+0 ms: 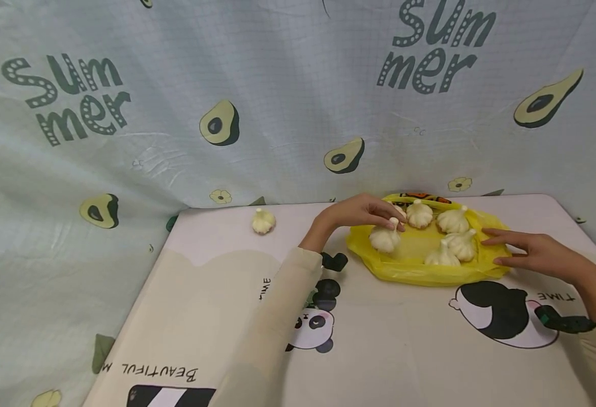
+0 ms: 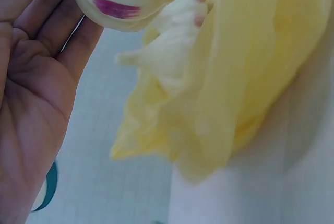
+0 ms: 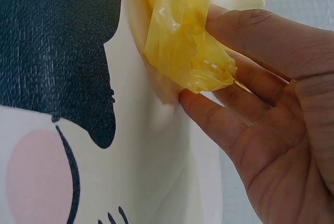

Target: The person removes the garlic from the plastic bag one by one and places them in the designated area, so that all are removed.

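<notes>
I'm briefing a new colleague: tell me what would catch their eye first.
A bright yellow bag of garlic bulbs lies between the left hand and right hand. A lone bulb sits on the table, left of the bag. Large SUMMER lettering marks the pale backdrop.

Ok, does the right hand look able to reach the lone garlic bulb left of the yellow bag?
Probably not directly: the yellow bag and the left hand lie between the right hand and the garlic bulb.
</notes>
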A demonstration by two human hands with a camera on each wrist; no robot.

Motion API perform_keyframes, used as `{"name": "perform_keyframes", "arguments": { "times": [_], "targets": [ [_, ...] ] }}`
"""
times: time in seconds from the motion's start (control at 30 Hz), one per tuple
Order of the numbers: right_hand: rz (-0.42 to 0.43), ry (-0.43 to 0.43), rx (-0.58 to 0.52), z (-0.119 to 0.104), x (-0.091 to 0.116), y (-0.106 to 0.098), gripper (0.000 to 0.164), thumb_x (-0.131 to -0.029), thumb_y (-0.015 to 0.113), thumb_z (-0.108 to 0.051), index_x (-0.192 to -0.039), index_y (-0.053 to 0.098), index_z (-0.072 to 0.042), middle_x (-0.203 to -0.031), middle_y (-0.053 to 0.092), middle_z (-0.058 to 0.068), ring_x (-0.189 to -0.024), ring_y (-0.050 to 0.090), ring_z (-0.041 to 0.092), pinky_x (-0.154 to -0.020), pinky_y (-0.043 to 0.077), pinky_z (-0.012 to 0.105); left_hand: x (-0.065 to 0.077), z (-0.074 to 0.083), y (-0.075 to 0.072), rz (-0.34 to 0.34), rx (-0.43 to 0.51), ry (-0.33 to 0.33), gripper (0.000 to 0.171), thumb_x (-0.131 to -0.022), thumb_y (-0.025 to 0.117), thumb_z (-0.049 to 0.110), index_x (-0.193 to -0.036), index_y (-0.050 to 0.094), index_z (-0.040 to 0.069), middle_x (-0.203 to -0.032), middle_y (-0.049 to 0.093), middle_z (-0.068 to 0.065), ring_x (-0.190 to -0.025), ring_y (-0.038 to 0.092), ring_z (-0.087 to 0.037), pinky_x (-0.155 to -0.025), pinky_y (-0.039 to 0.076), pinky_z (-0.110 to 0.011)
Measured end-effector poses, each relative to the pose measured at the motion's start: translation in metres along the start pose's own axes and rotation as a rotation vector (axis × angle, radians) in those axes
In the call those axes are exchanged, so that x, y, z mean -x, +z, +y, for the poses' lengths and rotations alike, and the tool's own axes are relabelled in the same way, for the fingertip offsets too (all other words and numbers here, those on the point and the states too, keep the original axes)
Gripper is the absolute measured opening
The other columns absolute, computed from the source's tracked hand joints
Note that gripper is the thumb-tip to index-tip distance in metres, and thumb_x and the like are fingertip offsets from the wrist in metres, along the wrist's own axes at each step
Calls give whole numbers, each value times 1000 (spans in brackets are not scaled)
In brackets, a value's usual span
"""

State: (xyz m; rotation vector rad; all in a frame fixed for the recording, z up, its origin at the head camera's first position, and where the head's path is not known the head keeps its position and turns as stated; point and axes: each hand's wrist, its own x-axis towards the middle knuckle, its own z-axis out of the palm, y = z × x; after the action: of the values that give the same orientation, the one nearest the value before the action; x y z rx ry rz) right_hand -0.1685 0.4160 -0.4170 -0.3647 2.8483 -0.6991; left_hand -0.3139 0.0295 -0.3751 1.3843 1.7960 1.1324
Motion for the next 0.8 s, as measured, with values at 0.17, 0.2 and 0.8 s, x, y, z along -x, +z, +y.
{"name": "perform_keyframes", "arguments": {
  "times": [0.17,0.2,0.8],
  "targets": [
    [5,2,23,-1,0,1,45,-91,77,-28,-128,69,-6,-150,44,32,-133,38,59,-99,36,74,19,5,-10,27,-64,-25,37,-100,66,12,-135,64,0,-119,75,-5,-111,67,-9,-90,51,-24],
    [3,3,29,-1,0,0,45,-91,77,-29,-129,69,-6,-150,44,32,-133,38,59,-99,36,74,23,6,-11,29,-71,-31,37,-100,66,12,-135,64,0,-118,75,-5,-110,67,-9,-88,51,-24],
    [13,-16,11,-1,1,0,43,-90,79,-26,-127,70,-6,-149,46,32,-132,39,60,-98,37,74,82,8,-34,111,-101,-1,26,-97,67,5,-122,74,0,-120,74,-10,-116,67,-16,-100,52,-32]
  ]
}}
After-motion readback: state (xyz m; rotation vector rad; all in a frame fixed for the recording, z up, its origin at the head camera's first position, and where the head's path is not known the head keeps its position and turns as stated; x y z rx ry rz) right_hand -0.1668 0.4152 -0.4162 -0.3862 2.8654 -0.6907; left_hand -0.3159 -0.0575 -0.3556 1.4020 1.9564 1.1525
